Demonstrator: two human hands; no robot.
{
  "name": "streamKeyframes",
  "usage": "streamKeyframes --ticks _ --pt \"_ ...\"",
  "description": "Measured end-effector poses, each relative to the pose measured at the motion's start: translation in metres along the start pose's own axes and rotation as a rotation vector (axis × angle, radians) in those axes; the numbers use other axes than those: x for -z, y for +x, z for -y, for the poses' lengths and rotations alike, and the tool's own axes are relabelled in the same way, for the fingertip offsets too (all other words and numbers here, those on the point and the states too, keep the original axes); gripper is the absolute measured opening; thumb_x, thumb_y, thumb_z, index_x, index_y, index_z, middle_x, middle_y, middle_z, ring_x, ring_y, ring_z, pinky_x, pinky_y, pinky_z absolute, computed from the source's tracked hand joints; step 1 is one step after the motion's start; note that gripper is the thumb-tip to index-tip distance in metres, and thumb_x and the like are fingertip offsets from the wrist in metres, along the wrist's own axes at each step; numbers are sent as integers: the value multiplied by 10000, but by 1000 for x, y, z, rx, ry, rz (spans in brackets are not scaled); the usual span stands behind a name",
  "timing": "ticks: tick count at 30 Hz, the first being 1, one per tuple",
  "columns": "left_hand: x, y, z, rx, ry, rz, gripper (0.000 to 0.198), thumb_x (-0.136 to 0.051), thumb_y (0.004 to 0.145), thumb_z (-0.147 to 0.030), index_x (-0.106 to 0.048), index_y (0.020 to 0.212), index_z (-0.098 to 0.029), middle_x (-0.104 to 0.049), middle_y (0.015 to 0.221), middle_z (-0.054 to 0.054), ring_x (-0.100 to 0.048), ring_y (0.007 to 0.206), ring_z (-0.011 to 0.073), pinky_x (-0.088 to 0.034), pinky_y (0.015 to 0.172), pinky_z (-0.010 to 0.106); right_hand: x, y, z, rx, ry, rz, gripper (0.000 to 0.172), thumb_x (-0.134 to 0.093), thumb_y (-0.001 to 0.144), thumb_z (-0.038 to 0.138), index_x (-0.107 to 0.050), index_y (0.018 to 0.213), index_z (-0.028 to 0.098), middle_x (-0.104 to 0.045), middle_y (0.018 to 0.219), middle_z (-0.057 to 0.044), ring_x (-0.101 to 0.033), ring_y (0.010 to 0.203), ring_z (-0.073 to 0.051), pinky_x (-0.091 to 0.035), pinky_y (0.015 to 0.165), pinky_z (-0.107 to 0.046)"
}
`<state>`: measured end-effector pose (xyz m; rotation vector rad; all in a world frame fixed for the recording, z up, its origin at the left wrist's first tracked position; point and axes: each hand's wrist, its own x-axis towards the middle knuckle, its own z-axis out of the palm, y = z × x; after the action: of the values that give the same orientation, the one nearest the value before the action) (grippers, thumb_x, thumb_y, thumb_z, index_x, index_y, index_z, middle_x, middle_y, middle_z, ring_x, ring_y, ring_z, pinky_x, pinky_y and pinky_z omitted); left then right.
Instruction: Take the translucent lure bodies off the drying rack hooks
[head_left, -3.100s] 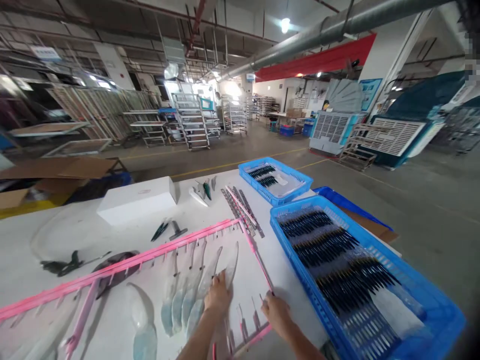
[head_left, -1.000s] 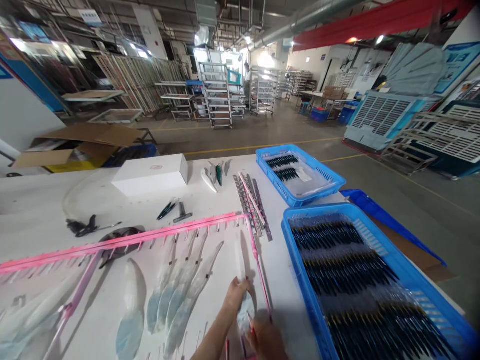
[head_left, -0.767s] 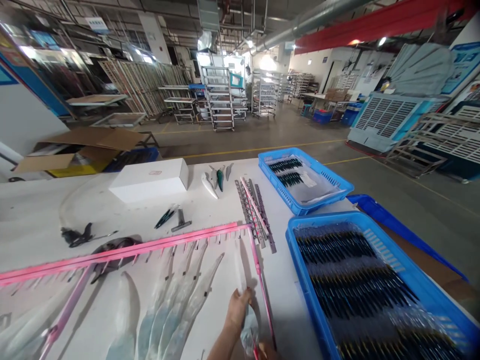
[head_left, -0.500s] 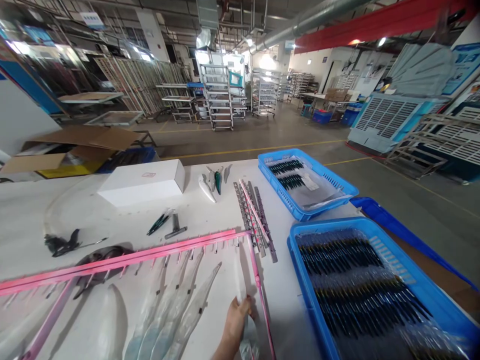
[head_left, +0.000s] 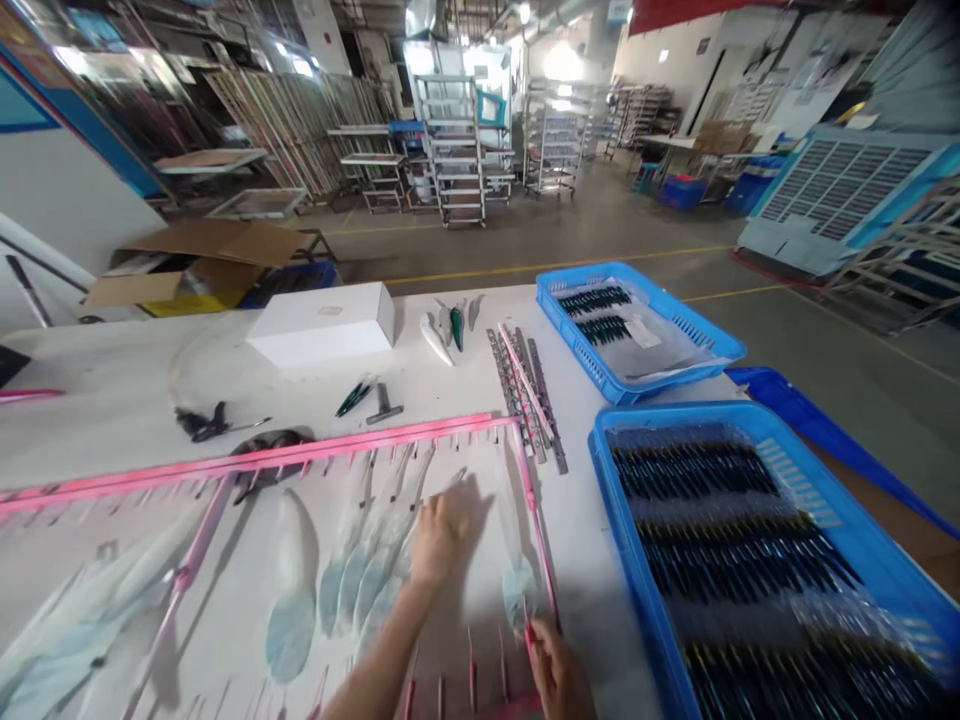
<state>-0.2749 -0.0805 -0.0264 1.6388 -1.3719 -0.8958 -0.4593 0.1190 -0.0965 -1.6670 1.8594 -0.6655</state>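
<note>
A white table [head_left: 577, 510] spread across a factory floor, with a large blue basket [head_left: 697, 412] of dark, slender pieces along its right side and a smaller blue basket [head_left: 581, 347] beyond it. A pink frame [head_left: 375, 440] lined with short pegs ran over the tabletop, its long bar short of a white box [head_left: 322, 325].

Inside the frame, a bare left hand [head_left: 441, 535] reached in over the right edge of a row of pale pieces [head_left: 367, 570]. Its fingers were bent downward at one narrow end, a tip [head_left: 459, 475] showing beyond them; whether they had closed on it could not be told.

To the right of that hand, well apart, lay a single pale piece [head_left: 517, 580], just left of the frame's side arm. Its long axis ran away from the worker, leaning slightly left, narrow end toward the long bar and broad bluish end toward the right hand [head_left: 555, 665], the nearer of the two. That hand was nearly closed, thumb and fingers drawn together on a pink peg [head_left: 529, 636] beside the bluish end; contact with the piece itself was unclear.
</note>
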Motion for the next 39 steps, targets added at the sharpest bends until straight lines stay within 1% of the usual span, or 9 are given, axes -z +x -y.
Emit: streamKeyframes --ticks 4,7,11,15,18,23,27,33,39 --pt "44 -14 25 84 155 -115 499 -725 535 -37 -692 987 -244 -529 834 49 -527 987 328 -388 867 387 3 -5 16 89 115 -14 508 -219 1026 372 -658 1183 170 -705 1147 -147 -640 1108 -254 -493 995 -340" --pt "64 -29 34 291 -82 -85 494 -743 519 -26 -680 969 -221 -525 718 2 -560 833 275 -392 767 327 7 4 50 92 27 251 330 -370 976 231 -697 1002 204 -729 943 -76 -661 902 -204 -496 850 -276" --pt "98 -42 19 346 -523 -87 473 -831 597 -265 -657 1031 -193 -677 934 45 -592 794 196 -430 690 270 4 24 90 44 -239 455 140 -571 836 182 -704 795 168 -710 822 -73 -621 865 -220 -430 789 -284" --pt "124 -47 -9 334 -1007 -302 496 -868 565 -372 -611 968 -242 -630 785 -35 -604 720 159 -481 646 270 3 37 98 62 -225 552 190 -565 864 208 -751 848 176 -739 848 -72 -640 827 -204 -385 681 -263" --pt "118 -52 -19 403 -1191 -361 444 -843 574 -352 -586 924 -256 -555 669 -72 -578 627 133 -518 647 295 4 39 95 68 -125 626 217 -558 893 178 -772 897 220 -761 854 -27 -659 778 -160 -359 622 -234" --pt "74 -72 -6 542 -1279 -284 477 -781 546 -221 -605 985 -280 -632 782 -35 -625 697 159 -526 622 297 -3 33 91 -62 -214 517 177 -644 871 279 -781 969 227 -772 933 -63 -696 895 -204 -426 705 -240" --pt "48 -88 10 546 -1272 -211 516 -855 574 -327 -607 1022 -267 -578 688 -56 -576 601 135 -534 627 298 -7 30 89 -31 -321 450 222 -620 881 327 -774 948 181 -762 949 -113 -698 933 -257 -465 771 -291" --pt "41 -90 18 525 -1221 -267 524 -859 588 -292 -577 1029 -271 -530 626 -82 -520 539 110 -480 558 240 -2 34 93 -102 -220 388 190 -626 853 223 -761 984 194 -765 951 -90 -698 954 -243 -467 763 -277" --pt "39 -88 20 552 -1206 -303 467 -814 613 -275 -572 1012 -260 -526 637 -74 -520 553 116 -495 571 255 -9 34 100 -101 -205 479 138 -646 821 230 -776 865 231 -770 843 -46 -704 806 -202 -429 652 -246"
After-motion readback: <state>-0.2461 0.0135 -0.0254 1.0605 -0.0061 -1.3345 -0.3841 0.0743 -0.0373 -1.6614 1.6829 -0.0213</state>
